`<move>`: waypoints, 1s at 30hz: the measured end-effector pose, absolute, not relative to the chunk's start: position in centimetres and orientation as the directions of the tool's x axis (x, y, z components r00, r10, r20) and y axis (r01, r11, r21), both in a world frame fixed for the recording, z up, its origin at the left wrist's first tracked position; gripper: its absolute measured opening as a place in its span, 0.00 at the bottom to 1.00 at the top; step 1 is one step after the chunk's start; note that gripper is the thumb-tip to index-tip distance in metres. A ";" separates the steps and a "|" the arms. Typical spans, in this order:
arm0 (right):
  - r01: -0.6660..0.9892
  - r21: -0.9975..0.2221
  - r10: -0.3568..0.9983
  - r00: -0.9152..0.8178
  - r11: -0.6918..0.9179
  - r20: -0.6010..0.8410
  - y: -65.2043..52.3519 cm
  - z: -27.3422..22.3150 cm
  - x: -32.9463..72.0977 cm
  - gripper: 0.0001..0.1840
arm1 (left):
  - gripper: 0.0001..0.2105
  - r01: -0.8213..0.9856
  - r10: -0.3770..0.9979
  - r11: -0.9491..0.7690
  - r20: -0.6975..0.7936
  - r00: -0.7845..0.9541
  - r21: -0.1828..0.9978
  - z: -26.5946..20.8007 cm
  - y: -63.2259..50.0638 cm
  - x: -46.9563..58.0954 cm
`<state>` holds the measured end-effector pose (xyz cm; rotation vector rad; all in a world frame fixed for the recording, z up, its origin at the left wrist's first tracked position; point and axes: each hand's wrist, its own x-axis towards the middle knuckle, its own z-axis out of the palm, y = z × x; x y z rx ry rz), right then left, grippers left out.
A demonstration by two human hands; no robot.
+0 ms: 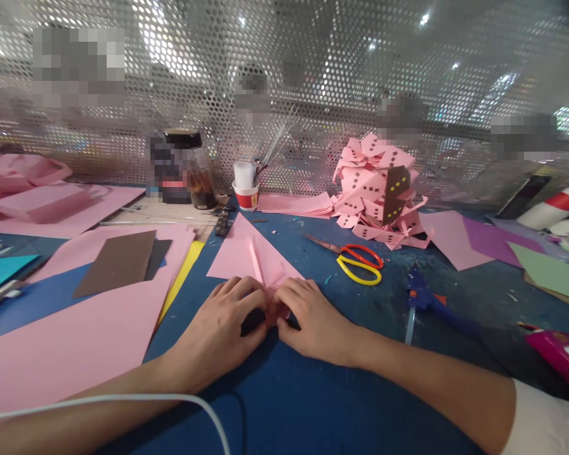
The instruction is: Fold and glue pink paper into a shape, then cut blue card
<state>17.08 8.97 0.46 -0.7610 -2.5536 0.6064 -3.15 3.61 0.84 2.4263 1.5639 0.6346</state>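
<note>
Left hand [225, 316] and right hand [315, 319] pinch one folded pink paper [234, 253]; rightward, one pair of scissors [340, 250]; one glue gun [421, 296].

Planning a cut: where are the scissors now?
In the head view, the scissors lie right of centre, beyond the right hand, left of the blue glue gun.

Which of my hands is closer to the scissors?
Right. The scissors lie ahead and to the right of the right hand; the left hand is farther left, beside the right hand.
</note>
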 end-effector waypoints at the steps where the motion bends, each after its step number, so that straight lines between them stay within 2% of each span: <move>1: 0.410 -0.511 0.587 -0.770 0.755 0.249 9.0 0.5 17.1 0.09 | 0.02 0.821 0.901 -0.427 0.251 0.353 0.379 0.8 3.6 -3.2; 9: 0.395 -0.512 0.575 -0.777 0.763 0.256 9.2 0.2 17.2 0.11 | 0.03 0.821 0.904 -0.423 0.241 0.353 0.384 0.8 3.8 -3.3; 14: 0.353 -0.552 0.567 -0.775 0.755 0.279 9.5 0.1 17.4 0.14 | 0.04 0.781 0.885 -0.462 0.276 0.375 0.421 0.7 3.6 -3.5; 19: 0.318 -0.553 0.548 -0.773 0.770 0.319 9.3 0.5 17.5 0.10 | 0.06 0.731 0.872 -0.488 0.301 0.386 0.477 0.7 3.6 -3.8; 23: 0.284 -0.459 0.476 -0.790 0.842 0.386 9.0 0.5 17.6 0.10 | 0.08 0.703 0.861 -0.508 0.331 0.387 0.497 0.5 3.8 -4.1; 27: 0.235 -0.310 0.361 -0.813 0.921 0.457 8.8 0.2 17.8 0.10 | 0.10 0.698 0.841 -0.538 0.361 0.403 0.474 0.3 3.8 -4.3; 30: 0.236 -0.247 0.329 -0.821 0.940 0.467 8.7 0.1 17.9 0.09 | 0.10 0.704 0.837 -0.543 0.356 0.415 0.458 0.3 3.9 -4.5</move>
